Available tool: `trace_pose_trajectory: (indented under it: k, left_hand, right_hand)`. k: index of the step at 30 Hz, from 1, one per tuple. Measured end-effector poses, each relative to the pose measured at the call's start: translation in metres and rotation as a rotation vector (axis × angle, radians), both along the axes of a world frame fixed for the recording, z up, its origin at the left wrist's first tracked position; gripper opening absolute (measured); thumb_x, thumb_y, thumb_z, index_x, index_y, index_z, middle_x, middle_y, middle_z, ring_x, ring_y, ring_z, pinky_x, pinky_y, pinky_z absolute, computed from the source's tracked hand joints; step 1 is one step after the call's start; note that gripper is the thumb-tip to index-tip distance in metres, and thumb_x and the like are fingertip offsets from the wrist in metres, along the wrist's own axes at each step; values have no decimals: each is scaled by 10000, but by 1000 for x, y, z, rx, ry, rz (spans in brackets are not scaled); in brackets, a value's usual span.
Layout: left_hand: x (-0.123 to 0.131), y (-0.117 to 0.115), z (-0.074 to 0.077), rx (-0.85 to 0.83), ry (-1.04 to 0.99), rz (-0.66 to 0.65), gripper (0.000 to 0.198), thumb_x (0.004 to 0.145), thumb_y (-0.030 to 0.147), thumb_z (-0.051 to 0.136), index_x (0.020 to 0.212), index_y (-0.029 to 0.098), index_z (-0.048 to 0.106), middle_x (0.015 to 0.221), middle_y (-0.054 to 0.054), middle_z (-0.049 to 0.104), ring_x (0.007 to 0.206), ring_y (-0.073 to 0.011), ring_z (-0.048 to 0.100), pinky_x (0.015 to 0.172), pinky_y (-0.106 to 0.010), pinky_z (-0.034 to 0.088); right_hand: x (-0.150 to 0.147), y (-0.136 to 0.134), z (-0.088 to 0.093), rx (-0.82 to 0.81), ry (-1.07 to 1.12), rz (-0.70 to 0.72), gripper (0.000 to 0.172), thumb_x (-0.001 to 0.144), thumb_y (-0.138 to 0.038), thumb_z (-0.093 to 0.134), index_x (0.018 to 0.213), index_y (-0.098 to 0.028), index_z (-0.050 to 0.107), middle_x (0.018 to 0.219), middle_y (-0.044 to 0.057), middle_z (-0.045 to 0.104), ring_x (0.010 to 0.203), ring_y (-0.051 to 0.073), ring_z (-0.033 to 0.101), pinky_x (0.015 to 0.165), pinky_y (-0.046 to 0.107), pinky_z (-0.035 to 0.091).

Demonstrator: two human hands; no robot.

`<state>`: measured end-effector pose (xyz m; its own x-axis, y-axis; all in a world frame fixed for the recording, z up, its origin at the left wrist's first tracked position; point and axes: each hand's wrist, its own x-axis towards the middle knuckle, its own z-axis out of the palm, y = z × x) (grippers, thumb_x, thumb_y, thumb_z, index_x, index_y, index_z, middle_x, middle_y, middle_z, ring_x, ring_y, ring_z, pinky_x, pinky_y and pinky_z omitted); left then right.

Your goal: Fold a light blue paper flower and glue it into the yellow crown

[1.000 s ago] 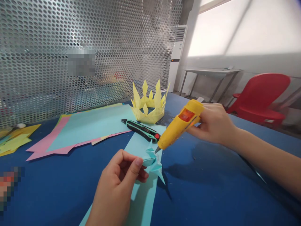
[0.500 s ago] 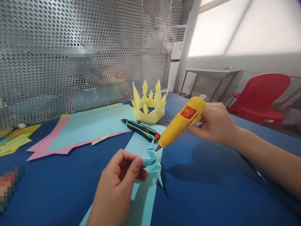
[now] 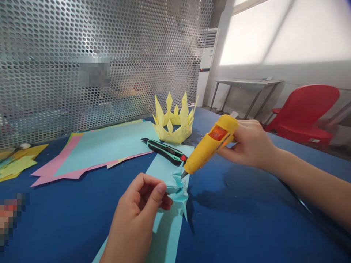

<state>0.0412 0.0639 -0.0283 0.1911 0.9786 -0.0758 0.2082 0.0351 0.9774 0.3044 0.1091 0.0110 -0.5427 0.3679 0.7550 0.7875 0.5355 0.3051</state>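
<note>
My left hand (image 3: 142, 212) pinches a folded light-blue paper piece (image 3: 179, 193) with several pointed tips, held above a light-blue paper strip (image 3: 167, 233). In my right hand (image 3: 252, 142) is a yellow glue gun (image 3: 210, 146), gripped by its handle and tilted down to the left. Its dark nozzle meets or nearly meets the upper part of the folded paper; I cannot tell if they touch. A black and green utility knife (image 3: 166, 150) lies just behind, blade toward the left. Farther back stands a yellow paper crown (image 3: 175, 126) with pointed tips.
Stacked blue and pink paper sheets (image 3: 109, 144) lie at the back left, with yellow paper pieces (image 3: 22, 160) beyond them. A perforated metal panel (image 3: 95, 44) borders the blue table (image 3: 241, 223). At right stand a red chair (image 3: 304, 113) and a side table (image 3: 246, 83).
The glue gun has shifted very slightly left and down. The folded paper has turned a little in my left fingers, its lower tip swinging left. Everything else stays put.
</note>
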Motion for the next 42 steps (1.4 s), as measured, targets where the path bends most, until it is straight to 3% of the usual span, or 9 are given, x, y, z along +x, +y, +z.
trace_pose_trajectory:
  k: [15, 23, 30, 38, 42]
  left_hand:
    - [0, 1, -2, 23, -27, -16, 245, 870, 452, 602, 745, 241, 597, 654, 58, 642, 644, -94, 594, 621, -162, 452]
    - [0, 1, -3, 34, -21, -31, 257, 872, 466, 599, 748, 242, 585, 652, 63, 642, 639, -86, 583, 625, -152, 448]
    - [-2, 2, -6, 28, -29, -37, 267, 866, 476, 603, 745, 239, 586, 647, 57, 640, 639, -92, 591, 628, -161, 460]
    - [-3, 0, -4, 36, -28, -41, 263, 875, 471, 593, 744, 242, 587, 655, 58, 642, 633, -82, 587, 614, -146, 450]
    - [-2, -1, -4, 30, -26, -38, 252, 880, 460, 590, 749, 244, 591, 656, 57, 642, 635, -84, 587, 610, -147, 444]
  right_hand:
    - [0, 1, -6, 2, -44, 45, 123, 862, -240, 480, 751, -212, 526, 556, -15, 593, 475, 145, 539, 447, 270, 376]
    - [5, -1, -10, 2, -33, 98, 268, 955, -397, 523, 836, -161, 572, 723, -23, 599, 576, 93, 554, 540, 240, 475]
    - [3, 1, -10, 6, 0, 69, 282, 956, -409, 521, 835, -160, 574, 724, -22, 593, 569, 88, 544, 513, 227, 459]
    - [1, 0, -7, 65, 138, -29, 172, 853, -297, 562, 727, -192, 510, 586, -52, 519, 501, 94, 479, 487, 228, 392]
    - [-3, 1, -5, -13, 303, -105, 173, 747, -278, 536, 658, -235, 395, 508, -61, 460, 442, 100, 435, 442, 234, 345]
